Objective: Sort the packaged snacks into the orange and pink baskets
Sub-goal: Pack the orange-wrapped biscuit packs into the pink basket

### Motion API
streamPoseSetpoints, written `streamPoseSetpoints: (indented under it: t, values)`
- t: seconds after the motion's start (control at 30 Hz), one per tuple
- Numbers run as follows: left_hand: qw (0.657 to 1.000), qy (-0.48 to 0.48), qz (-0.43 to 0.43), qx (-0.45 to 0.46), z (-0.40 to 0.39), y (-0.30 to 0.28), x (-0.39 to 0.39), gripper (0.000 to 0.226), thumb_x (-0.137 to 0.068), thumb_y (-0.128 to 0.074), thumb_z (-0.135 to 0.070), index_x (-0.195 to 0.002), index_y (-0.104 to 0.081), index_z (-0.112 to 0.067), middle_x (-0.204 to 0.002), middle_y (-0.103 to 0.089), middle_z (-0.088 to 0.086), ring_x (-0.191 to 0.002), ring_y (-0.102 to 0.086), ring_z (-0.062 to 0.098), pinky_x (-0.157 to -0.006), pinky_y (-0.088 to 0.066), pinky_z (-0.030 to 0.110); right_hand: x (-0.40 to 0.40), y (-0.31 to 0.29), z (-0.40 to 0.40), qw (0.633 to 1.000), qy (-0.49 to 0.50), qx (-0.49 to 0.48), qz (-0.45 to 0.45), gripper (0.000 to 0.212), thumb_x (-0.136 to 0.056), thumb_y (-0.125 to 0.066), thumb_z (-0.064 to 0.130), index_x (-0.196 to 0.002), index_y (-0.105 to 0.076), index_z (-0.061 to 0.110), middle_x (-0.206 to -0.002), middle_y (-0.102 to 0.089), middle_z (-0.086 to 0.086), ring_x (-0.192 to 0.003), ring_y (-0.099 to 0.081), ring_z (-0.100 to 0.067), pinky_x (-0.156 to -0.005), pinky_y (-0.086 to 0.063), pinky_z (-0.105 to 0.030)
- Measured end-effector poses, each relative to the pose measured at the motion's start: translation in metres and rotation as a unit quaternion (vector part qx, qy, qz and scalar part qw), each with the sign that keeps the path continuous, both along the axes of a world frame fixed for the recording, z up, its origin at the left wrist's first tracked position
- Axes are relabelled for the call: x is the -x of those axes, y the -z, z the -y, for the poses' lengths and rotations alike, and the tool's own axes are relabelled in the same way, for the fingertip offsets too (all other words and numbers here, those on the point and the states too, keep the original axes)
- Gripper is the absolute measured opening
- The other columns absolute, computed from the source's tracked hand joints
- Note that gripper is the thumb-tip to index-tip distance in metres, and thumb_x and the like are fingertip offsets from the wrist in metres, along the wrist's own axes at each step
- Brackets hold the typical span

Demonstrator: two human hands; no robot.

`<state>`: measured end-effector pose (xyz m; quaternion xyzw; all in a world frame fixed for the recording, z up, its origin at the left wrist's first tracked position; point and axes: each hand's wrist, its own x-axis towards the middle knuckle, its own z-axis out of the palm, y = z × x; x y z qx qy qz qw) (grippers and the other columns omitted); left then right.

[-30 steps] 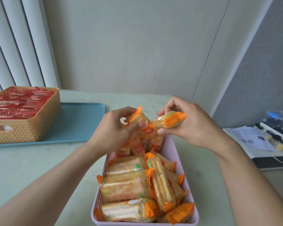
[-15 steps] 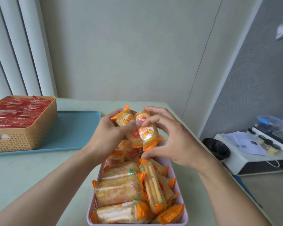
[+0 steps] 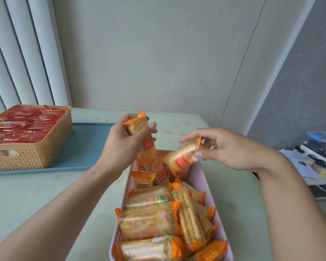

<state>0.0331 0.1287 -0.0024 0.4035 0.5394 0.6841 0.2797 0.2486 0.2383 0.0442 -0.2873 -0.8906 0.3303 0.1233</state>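
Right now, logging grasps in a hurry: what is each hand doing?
Left hand: grips an orange snack pack.
Right hand: fingers pinch another orange pack over the pink basket.

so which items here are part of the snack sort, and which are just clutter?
Part of the job:
pink basket
orange basket
orange packets in the pink one
red packets in the orange one
left hand, gripping a packet
right hand, pinching another packet

Lying about:
blue tray under the orange basket
papers
small jars
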Motion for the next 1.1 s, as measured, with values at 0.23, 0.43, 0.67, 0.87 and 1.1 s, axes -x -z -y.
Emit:
streamPoseSetpoints:
  t: [0.23, 0.43, 0.67, 0.87, 1.1]
  values:
    - [0.999, 0.013, -0.016, 0.025, -0.001, 0.003, 0.0, 0.045, -0.083, -0.079, -0.027, -0.115, -0.054, -0.007, -0.102, -0.076, 0.012, -0.086, -0.077, 0.023, -0.077, -0.063, 0.045, 0.022, 0.027, -0.009, 0.972, 0.101, -0.167, 0.132, 0.031, -0.073, -0.089, 0.024, -0.08, -0.062, 0.035, -0.095, -0.064, 0.017, -0.079, -0.057, -0.002, -0.067, -0.045, -0.025]
    - [0.996, -0.005, -0.09, 0.019, 0.001, 0.003, 0.001, 0.05, -0.066, -0.085, -0.042, -0.099, -0.066, -0.01, -0.091, -0.078, 0.0, -0.086, -0.074, 0.021, -0.081, -0.061, 0.044, 0.032, 0.039, -0.005, 0.947, 0.126, -0.235, 0.18, 0.035, -0.067, -0.092, 0.035, -0.094, -0.07, 0.038, -0.082, -0.056, 0.016, -0.084, -0.061, -0.013, -0.064, -0.044, -0.029]
    - [0.979, 0.045, -0.196, 0.039, 0.01, -0.009, 0.004, 0.042, -0.063, -0.089, -0.055, -0.093, -0.079, -0.027, -0.089, -0.076, 0.012, -0.089, -0.069, 0.04, -0.084, -0.057, 0.055, 0.046, 0.034, 0.021, 0.993, 0.048, -0.102, 0.024, 0.055, -0.067, -0.091, 0.041, -0.11, -0.058, 0.042, -0.11, -0.068, 0.019, -0.097, -0.065, -0.001, -0.085, -0.055, -0.029]
    - [0.948, 0.066, -0.303, 0.077, 0.042, -0.049, 0.032, 0.042, -0.057, -0.089, -0.057, -0.08, -0.075, -0.025, -0.069, -0.071, -0.005, -0.058, -0.06, 0.008, -0.057, -0.05, 0.019, 0.058, 0.054, 0.019, 0.975, -0.043, -0.181, 0.119, 0.062, -0.082, -0.08, 0.038, -0.139, -0.055, 0.044, -0.124, -0.052, 0.017, -0.116, -0.05, -0.006, -0.1, -0.042, -0.028]
    - [0.889, 0.166, -0.383, 0.187, 0.047, -0.042, 0.025, 0.033, -0.059, -0.091, -0.04, -0.084, -0.073, -0.029, -0.08, -0.075, -0.003, -0.075, -0.07, 0.023, -0.074, -0.056, 0.039, 0.052, 0.05, 0.019, 0.953, 0.041, -0.28, 0.112, 0.026, -0.082, -0.079, 0.045, -0.103, -0.066, 0.037, -0.106, -0.058, 0.017, -0.109, -0.054, -0.011, -0.093, -0.046, -0.032]
